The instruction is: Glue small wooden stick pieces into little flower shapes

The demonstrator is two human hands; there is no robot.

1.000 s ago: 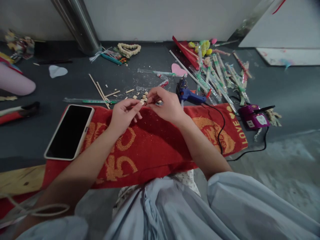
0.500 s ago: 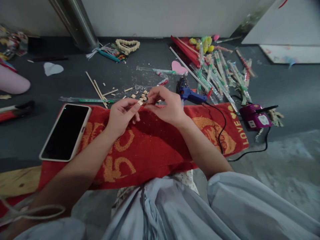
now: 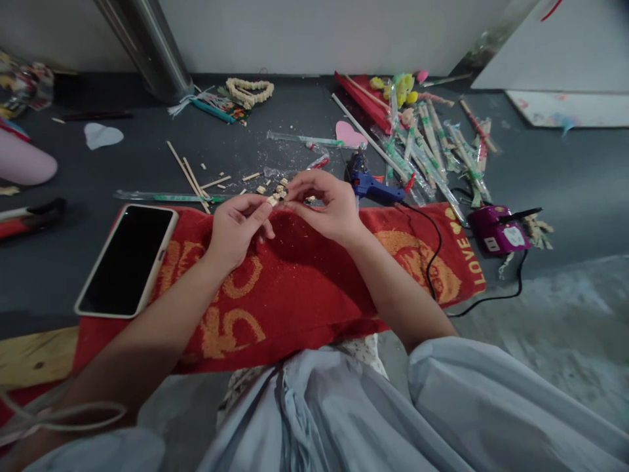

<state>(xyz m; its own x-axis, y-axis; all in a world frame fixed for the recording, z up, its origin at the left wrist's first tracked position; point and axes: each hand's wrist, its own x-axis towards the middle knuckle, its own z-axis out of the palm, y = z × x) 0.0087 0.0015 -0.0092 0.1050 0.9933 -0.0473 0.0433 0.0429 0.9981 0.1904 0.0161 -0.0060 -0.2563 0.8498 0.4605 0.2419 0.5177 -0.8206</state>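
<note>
My left hand [image 3: 236, 227] is closed, with thumb and forefinger pinching a small pale wooden piece [image 3: 272, 200]. Close beside it, my right hand [image 3: 327, 206] has its thumb and fingertips drawn together near that piece; whatever is between them is too small to make out. Several short cut stick pieces [image 3: 280, 186] lie on the dark table just beyond the fingertips. Both hands are above the upper edge of a red towel [image 3: 304, 282]. A blue glue gun [image 3: 376, 188] rests right of my right hand.
A phone [image 3: 128, 259] lies on the towel's left end. Wrapped chopsticks [image 3: 437, 141] are piled at the back right. A black cord runs over the towel near a purple power socket [image 3: 498, 229]. Loose sticks [image 3: 187, 172] and a heart-shaped stick frame [image 3: 249, 92] lie further back.
My right fingertips have come slightly closer to the piece in my left hand. The whole view has shifted a little; the things on the table have not moved.
</note>
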